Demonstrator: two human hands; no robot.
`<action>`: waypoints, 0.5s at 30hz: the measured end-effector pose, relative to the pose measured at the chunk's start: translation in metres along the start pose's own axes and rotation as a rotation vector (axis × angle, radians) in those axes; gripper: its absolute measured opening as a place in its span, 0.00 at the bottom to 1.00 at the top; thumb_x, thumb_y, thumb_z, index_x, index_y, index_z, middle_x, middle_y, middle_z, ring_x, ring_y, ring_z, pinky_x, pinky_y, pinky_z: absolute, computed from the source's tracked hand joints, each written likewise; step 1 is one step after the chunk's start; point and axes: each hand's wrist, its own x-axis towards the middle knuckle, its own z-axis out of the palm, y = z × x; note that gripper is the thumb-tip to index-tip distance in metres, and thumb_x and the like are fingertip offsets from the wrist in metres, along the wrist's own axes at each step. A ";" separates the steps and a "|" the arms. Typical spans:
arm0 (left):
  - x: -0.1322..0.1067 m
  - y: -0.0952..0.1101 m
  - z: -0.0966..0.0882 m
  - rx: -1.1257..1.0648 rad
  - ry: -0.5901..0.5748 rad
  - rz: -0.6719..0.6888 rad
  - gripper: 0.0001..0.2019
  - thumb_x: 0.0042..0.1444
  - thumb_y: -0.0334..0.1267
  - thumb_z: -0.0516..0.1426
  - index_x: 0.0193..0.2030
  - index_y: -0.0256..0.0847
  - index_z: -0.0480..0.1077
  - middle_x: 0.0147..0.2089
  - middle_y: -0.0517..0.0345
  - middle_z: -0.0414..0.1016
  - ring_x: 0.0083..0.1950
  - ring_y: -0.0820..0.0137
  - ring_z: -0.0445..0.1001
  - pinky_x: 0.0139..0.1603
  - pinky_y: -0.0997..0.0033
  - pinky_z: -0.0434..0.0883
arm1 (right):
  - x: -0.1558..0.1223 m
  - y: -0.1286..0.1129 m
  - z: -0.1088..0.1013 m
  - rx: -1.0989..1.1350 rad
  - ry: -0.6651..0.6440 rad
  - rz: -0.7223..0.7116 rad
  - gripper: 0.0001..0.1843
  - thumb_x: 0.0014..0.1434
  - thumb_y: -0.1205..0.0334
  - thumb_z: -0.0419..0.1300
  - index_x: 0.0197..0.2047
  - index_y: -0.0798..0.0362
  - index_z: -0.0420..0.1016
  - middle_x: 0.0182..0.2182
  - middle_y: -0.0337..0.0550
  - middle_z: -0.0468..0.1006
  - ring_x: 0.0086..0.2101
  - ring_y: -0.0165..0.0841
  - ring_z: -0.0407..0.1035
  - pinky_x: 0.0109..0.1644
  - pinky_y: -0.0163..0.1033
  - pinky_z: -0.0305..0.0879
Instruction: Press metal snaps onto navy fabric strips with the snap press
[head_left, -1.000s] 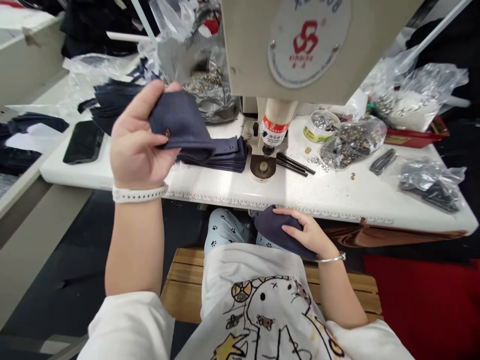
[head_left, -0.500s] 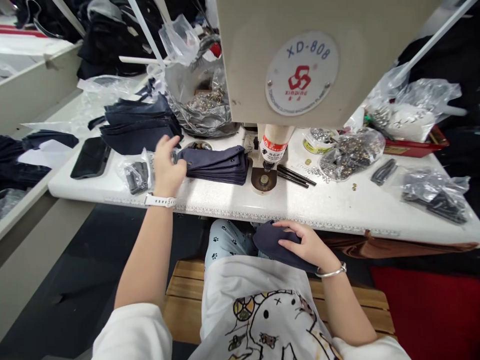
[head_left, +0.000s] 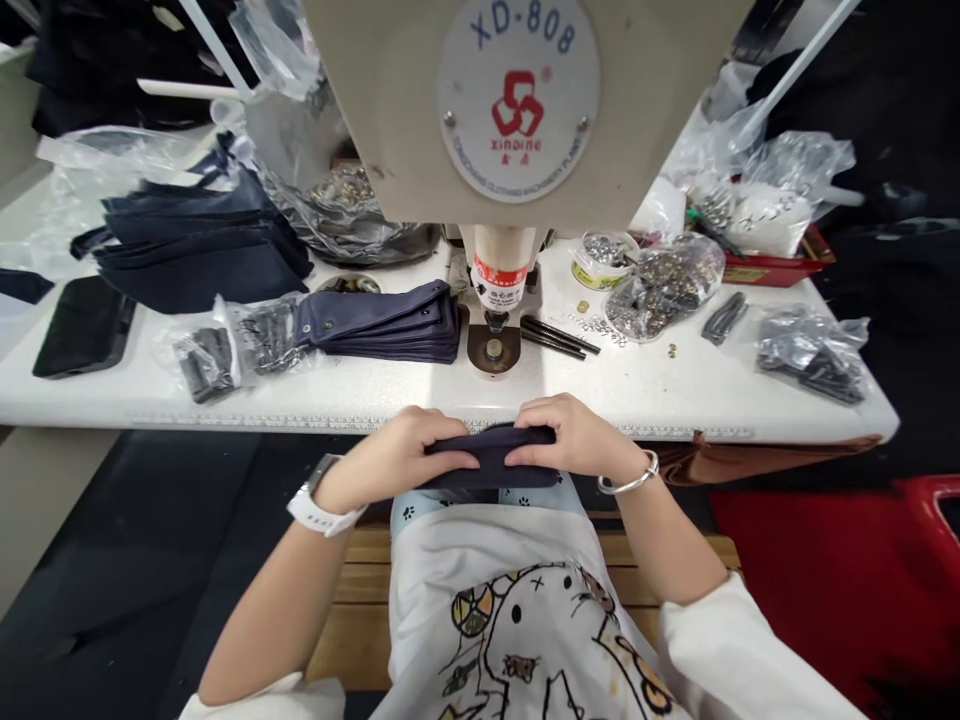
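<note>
At the front edge of the white laminate desk [head_left: 679, 390], directly before the person's lap, the folded piece of dark navy cloth [head_left: 491, 458] lies held between both hands, just off the desk and nearer the body. Left hand [head_left: 394, 455]: flat over the cloth's left half. Right hand [head_left: 577, 438]: over its right half. The fingers [head_left: 450, 455] of both hands are closed on the cloth, grasping it from above, their tips nearly meeting at mid-fold; the thumbs are hidden.

Directly ahead stands the cream press machine head [head_left: 517, 110], badged XD-808, with its round steel lower die [head_left: 493, 350] on the desk. A stack of folded navy strips with metal eyelets [head_left: 382, 325] lies left of the die, two slim black rods [head_left: 559, 337] right of it, and a clear plastic bag of brass-toned rivets [head_left: 664, 288] farther right.

Handling note: equal pressure from both hands, with the fold edge kept straight and the layers aligned, should prevent creasing or slippage. A flat, even fold would likely sit squarest on the die.
</note>
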 end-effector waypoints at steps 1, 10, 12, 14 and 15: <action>-0.002 -0.003 -0.008 0.004 -0.011 0.008 0.15 0.57 0.47 0.52 0.28 0.38 0.70 0.23 0.61 0.69 0.27 0.74 0.67 0.29 0.75 0.63 | 0.000 0.003 -0.002 -0.005 -0.006 -0.015 0.15 0.50 0.51 0.63 0.24 0.54 0.70 0.26 0.38 0.69 0.28 0.27 0.63 0.33 0.34 0.60; 0.017 -0.001 0.010 0.183 0.000 -0.114 0.09 0.56 0.42 0.53 0.31 0.38 0.67 0.29 0.59 0.70 0.31 0.70 0.67 0.31 0.72 0.59 | 0.007 0.011 0.014 0.136 0.040 0.070 0.13 0.54 0.53 0.60 0.25 0.54 0.68 0.30 0.41 0.72 0.33 0.31 0.67 0.39 0.39 0.63; 0.021 0.000 0.018 0.107 -0.003 -0.149 0.11 0.57 0.43 0.52 0.30 0.38 0.67 0.26 0.60 0.70 0.28 0.72 0.66 0.29 0.73 0.58 | 0.010 0.012 0.017 0.194 0.123 0.133 0.12 0.53 0.54 0.60 0.27 0.53 0.69 0.27 0.39 0.71 0.31 0.30 0.65 0.36 0.38 0.62; 0.021 -0.001 0.020 0.037 -0.015 -0.162 0.15 0.58 0.45 0.50 0.27 0.38 0.67 0.23 0.62 0.69 0.25 0.74 0.64 0.27 0.74 0.58 | 0.015 0.017 0.015 0.361 0.263 0.222 0.09 0.52 0.57 0.60 0.35 0.52 0.70 0.28 0.39 0.70 0.30 0.29 0.64 0.35 0.37 0.62; 0.019 -0.002 0.019 0.012 -0.016 -0.168 0.16 0.58 0.45 0.49 0.25 0.38 0.67 0.22 0.62 0.68 0.25 0.74 0.63 0.27 0.74 0.58 | 0.018 0.020 0.013 0.495 0.331 0.270 0.11 0.53 0.58 0.59 0.40 0.52 0.69 0.28 0.38 0.70 0.29 0.28 0.63 0.33 0.36 0.62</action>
